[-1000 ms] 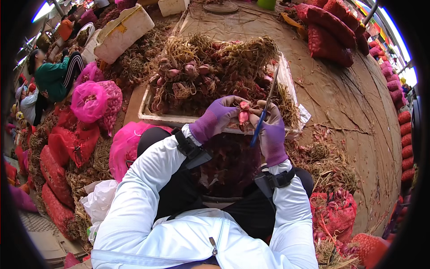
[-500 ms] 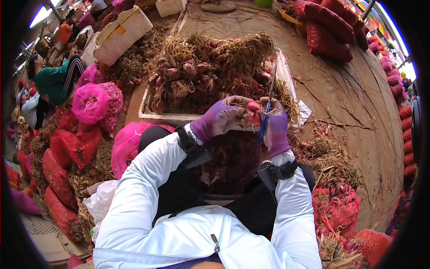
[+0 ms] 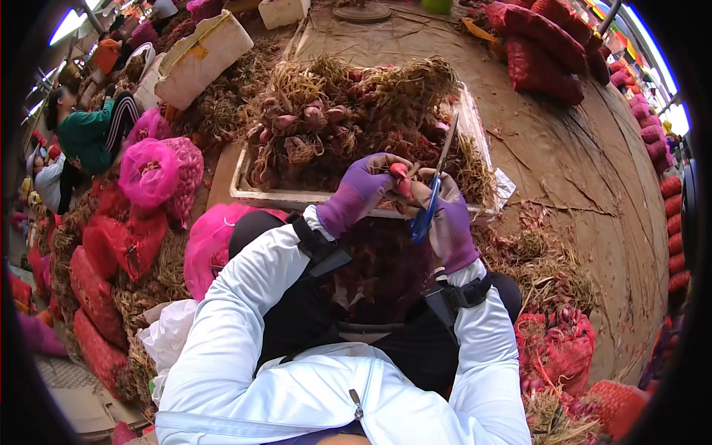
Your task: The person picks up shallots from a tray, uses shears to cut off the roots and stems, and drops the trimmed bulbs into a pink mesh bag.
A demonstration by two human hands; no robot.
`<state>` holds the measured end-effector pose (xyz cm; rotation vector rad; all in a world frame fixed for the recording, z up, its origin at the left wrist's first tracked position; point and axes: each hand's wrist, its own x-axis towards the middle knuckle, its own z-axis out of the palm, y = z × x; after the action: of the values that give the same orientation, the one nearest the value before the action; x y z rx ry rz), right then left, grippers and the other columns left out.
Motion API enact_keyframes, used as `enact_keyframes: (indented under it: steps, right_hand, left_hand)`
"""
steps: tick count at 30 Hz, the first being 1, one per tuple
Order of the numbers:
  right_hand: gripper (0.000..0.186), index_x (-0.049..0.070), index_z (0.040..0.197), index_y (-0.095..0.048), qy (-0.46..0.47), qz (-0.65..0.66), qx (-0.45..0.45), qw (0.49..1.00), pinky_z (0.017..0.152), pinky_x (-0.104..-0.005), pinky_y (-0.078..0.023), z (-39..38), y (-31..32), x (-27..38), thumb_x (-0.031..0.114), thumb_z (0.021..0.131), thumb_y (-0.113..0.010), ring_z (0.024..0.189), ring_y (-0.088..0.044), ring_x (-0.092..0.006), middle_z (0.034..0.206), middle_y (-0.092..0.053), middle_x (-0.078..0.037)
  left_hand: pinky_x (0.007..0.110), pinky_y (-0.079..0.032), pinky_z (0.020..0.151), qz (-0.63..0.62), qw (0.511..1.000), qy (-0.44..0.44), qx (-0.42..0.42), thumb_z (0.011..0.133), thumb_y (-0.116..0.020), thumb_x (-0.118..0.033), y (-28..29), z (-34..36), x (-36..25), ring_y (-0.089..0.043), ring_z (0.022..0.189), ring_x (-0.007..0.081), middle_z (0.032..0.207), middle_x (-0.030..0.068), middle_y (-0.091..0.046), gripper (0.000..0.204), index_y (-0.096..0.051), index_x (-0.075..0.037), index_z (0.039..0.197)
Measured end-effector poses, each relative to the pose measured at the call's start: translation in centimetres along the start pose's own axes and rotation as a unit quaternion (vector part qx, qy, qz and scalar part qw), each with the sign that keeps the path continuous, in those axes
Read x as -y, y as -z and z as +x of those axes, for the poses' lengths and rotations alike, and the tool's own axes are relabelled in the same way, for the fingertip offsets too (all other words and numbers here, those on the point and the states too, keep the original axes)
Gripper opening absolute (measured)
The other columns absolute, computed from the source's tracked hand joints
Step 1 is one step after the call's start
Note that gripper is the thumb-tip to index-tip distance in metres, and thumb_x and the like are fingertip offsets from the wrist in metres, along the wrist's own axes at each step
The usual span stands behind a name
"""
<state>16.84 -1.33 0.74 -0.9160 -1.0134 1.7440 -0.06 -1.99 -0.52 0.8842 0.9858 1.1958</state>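
Purple cloth, greyish toward the fingers, covered both hands as gloves (image 3: 343,209), probably to guard the skin without spoiling a fine grip. The left hand (image 3: 365,187) pinched a pink shallot (image 3: 400,175) between thumb and fingertips, a light hold that seemed meant to leave much of the bulb exposed. The shallot hung just above the near edge of the crate (image 3: 280,199), between the two hands. The right hand (image 3: 449,219) curled around the scissors (image 3: 425,215), whose blades slanted up and away over the crate's right part, perhaps to keep the points clear of the other hand; whether they were parted could not be told. Its thumb and forefinger came close to the shallot, though contact was hard to make out. Inside the crate the bunches (image 3: 315,117) lay heaped, bulbs mostly nearer the wearer and dry stems (image 3: 426,78) mostly toward the far side, which likely put the bulbs within easier reach. Loose straw (image 3: 545,259) was spread to the crate's right, apparently dropped there out of the way, and a pink bag (image 3: 210,245) slumped just off its near left corner, handy to the left arm.
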Motion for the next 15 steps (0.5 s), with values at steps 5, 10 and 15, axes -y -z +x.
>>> enact_keyframes:
  steps: [5,10,15]
  right_hand:
    - [0.039,0.002,0.116,-0.048,0.012,0.044,-0.006,0.999,0.064,-0.0245,-0.057,0.6,1.0,-0.5,0.006,0.083,-0.070,0.078,-0.064,-0.0125,0.094,-0.062,-0.006]
    - [0.035,0.003,0.115,-0.051,0.068,-0.004,-0.045,0.997,0.067,-0.0219,-0.054,0.2,0.0,-0.5,0.001,0.084,-0.068,0.076,-0.062,-0.0093,0.095,-0.060,-0.005]
    - [0.040,0.003,0.117,-0.051,0.159,-0.096,-0.040,0.982,0.072,-0.0188,-0.051,0.0,-0.6,-0.9,0.002,0.082,-0.069,0.081,-0.061,-0.0080,0.100,-0.060,-0.005]
  left_hand:
    - [0.023,-0.051,0.080,0.070,0.992,-0.057,0.092,0.088,-0.060,-0.005,-0.1,-0.1,-0.7,-0.062,0.089,0.0093,0.101,0.0029,-0.065,0.036,-0.056,-0.002,0.124]
    - [0.023,-0.048,0.087,0.140,0.978,-0.119,0.098,0.087,-0.064,-0.005,0.2,0.2,0.1,-0.058,0.098,0.0071,0.106,0.0022,-0.064,0.042,-0.053,0.000,0.127]
    - [0.023,-0.049,0.087,0.129,0.980,-0.140,0.058,0.090,-0.059,-0.001,0.4,0.5,0.8,-0.060,0.096,0.0089,0.106,0.0044,-0.065,0.037,-0.054,0.000,0.127]
